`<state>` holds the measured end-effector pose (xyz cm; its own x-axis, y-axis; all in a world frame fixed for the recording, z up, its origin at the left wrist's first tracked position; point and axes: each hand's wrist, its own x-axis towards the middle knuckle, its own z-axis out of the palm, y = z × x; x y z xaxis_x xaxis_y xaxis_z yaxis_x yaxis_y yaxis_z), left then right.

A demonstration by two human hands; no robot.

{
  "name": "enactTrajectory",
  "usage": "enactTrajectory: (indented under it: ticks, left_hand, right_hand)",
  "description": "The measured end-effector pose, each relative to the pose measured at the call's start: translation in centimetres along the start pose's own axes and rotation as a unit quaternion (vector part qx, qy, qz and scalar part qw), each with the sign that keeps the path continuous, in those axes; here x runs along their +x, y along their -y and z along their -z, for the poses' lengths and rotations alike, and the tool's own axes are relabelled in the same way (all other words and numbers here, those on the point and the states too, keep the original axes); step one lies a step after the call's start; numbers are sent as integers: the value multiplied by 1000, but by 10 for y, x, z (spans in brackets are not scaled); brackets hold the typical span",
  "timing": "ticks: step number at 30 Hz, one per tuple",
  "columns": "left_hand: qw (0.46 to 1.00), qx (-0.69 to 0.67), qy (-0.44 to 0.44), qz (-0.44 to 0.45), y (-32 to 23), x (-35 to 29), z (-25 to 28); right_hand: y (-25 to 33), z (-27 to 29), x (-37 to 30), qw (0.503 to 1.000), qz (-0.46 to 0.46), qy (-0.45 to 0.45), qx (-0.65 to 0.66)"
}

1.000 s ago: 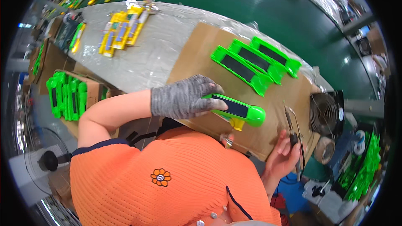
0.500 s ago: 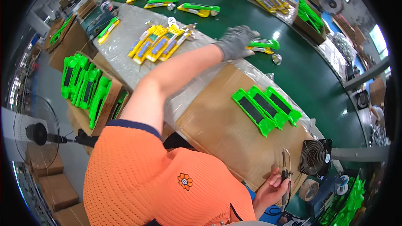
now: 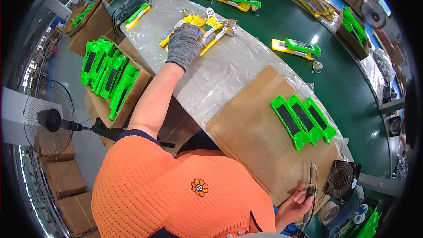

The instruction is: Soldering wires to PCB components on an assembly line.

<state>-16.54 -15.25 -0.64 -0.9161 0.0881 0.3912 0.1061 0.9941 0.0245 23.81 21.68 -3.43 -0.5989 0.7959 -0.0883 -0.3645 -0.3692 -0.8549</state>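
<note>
My left hand (image 3: 184, 46), in a grey knit glove, reaches over a group of yellow plastic housings (image 3: 216, 35) with wires and small blue-and-white parts. Its fingers curl down onto one housing, and the fingertips are partly hidden. My bare right hand (image 3: 293, 209) holds a soldering iron (image 3: 310, 189) by its dark handle, the tip pointing up and away. Between the hands, several green plastic housings (image 3: 291, 121) with dark panels lie side by side on a brown cardboard sheet (image 3: 246, 119).
A green-and-yellow lamp piece (image 3: 299, 49) rests on the green conveyor (image 3: 343, 92); more lie farther back. At left, a carton (image 3: 136, 90) holds green housings, beside a standing fan (image 3: 48, 119). A small square fan (image 3: 341, 178) and solder spool (image 3: 360, 211) sit at right.
My left hand has left the green-and-yellow piece on the conveyor and moved left onto the yellow housings. My right hand keeps the soldering iron. The view has shifted.
</note>
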Motion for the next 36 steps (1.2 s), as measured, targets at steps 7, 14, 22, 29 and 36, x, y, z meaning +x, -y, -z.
enactTrajectory:
  ticks: [7,14,22,29,36]
  left_hand:
    - [984,-96,-69,-134,-29,-22,33]
    - [768,-281,150,-556,-127,-91,50]
    - [734,-463,165,-469,-149,-103,41]
    - [717,-501,226,-429,-159,-110,40]
    - [792,-363,257,-419,-189,-107,45]
  right_hand:
    - [2,5,-5,999,-4,26,34]
    - [10,-16,-9,998,38,49,31]
    - [1,-43,-14,976,-11,200,-89]
    - [-13,-56,-12,976,-75,181,-97]
    - [-5,-47,-7,990,-16,122,-63]
